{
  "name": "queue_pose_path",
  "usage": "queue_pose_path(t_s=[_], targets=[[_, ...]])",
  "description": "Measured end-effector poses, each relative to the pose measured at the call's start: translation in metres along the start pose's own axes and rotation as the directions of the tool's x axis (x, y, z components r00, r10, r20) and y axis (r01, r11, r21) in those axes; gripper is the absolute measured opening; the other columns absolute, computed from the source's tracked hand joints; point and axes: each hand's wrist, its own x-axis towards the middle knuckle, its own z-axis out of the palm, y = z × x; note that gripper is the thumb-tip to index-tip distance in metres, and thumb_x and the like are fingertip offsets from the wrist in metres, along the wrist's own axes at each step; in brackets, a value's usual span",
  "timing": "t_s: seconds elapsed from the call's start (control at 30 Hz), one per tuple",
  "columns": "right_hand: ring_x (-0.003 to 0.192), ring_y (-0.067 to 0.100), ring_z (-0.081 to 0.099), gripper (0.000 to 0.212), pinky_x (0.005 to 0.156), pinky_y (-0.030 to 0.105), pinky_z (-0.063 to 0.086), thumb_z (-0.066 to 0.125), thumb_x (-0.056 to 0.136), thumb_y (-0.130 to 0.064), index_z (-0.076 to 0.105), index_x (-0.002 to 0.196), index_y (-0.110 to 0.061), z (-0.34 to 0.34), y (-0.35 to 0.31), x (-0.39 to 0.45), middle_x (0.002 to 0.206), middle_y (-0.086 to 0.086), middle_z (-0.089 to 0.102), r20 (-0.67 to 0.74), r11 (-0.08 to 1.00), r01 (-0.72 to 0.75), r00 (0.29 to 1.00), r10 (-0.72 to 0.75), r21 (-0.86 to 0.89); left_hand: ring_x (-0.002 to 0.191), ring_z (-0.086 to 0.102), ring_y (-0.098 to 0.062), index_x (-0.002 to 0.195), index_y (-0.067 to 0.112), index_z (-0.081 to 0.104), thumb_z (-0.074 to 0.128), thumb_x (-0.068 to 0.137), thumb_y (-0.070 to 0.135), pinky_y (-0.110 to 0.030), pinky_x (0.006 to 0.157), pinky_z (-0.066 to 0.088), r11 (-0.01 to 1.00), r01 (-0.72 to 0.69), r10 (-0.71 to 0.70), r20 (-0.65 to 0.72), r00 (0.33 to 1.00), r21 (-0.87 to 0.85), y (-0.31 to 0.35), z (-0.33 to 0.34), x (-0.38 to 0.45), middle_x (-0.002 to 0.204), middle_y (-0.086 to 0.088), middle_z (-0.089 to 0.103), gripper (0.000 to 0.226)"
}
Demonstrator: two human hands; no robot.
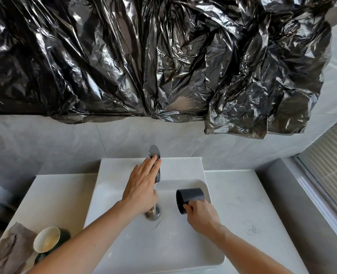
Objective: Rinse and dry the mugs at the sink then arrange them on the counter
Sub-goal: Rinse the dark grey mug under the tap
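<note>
Nearest the camera, at the counter's (242, 194) front-left corner, a green mug (47, 239) with a cream inside lies tipped by a grey-brown cloth (11, 252). The dark grey mug (189, 197) is held over the right half of the sink (124, 244), on its side, long axis running left to right and mouth facing left toward the faucet (154, 175). The right hand (201, 216) grips it from the near side, fingers curled round the wall close to the rim. The left hand (142, 188) lies flat on the faucet, fingers straight, tips on the lever at the sink's back edge. No water is visibly running. The spout ends just left of the mug's mouth, so rinsing likely needs a short leftward carry. Black plastic sheeting (144, 56) hangs on the wall behind.
</note>
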Motion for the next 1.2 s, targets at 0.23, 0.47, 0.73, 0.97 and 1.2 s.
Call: queue_pose_path(t_s=[0.23,0.47,0.73,0.97,1.2], targets=[[0.118,0.030,0.056,0.039,0.092,0.039,0.052,0.041,0.106,-0.037,0.074,0.110,-0.017,0.001,0.008,-0.001,0.110,0.005,0.072,0.129,0.936,0.201,0.977,-0.170,-0.289,0.162,0.005,-0.021,0.167,0.015,0.003,0.056,0.091,0.015,-0.036,0.131,0.009,0.999,0.026,-0.026,0.032,0.999,0.024,0.004,-0.010,0.003,0.176,0.000,-0.001,0.093],[0.082,0.025,0.060,0.039,0.069,0.035,0.046,0.044,0.103,-0.040,0.069,0.083,-0.017,-0.011,-0.003,0.000,0.083,0.000,0.066,0.062,0.998,-0.040,0.997,0.037,0.042,0.161,0.008,-0.020,0.167,0.012,0.005,0.056,0.088,0.013,-0.033,0.131,0.011,0.999,0.037,-0.037,0.033,0.999,0.006,0.009,-0.012,0.001,0.176,-0.001,0.000,0.094],[0.064,0.020,0.056,0.063,0.075,0.037,0.057,0.046,0.108,-0.036,0.048,0.047,-0.021,-0.002,-0.003,-0.009,0.063,0.005,0.059,0.235,0.461,-0.339,0.934,0.268,0.820,0.159,0.017,-0.018,0.167,0.014,0.012,0.055,0.090,0.012,-0.028,0.127,0.014,0.999,0.036,-0.037,0.038,0.999,0.022,0.011,-0.018,0.002,0.175,0.000,0.007,0.088],[0.065,0.026,0.051,0.054,0.074,0.035,0.054,0.047,0.110,-0.028,0.041,0.058,-0.015,0.003,-0.021,-0.025,0.059,0.006,0.045,0.235,0.168,-0.293,0.925,0.298,0.941,0.153,0.030,-0.020,0.164,0.014,0.023,0.058,0.082,0.008,-0.029,0.122,0.028,0.999,0.045,-0.044,0.085,0.995,-0.009,0.015,-0.013,-0.009,0.173,0.000,0.017,0.089],[0.070,0.026,0.056,0.052,0.071,0.034,0.052,0.046,0.110,-0.029,0.042,0.060,-0.015,-0.004,-0.030,-0.049,0.064,0.009,0.045,0.176,0.169,-0.222,0.952,0.251,0.960,0.154,0.019,-0.008,0.164,0.023,0.025,0.054,0.085,0.009,-0.021,0.124,0.021,0.977,0.031,-0.036,-0.020,0.999,-0.213,0.021,-0.017,-0.058,0.173,0.014,0.010,0.086]])
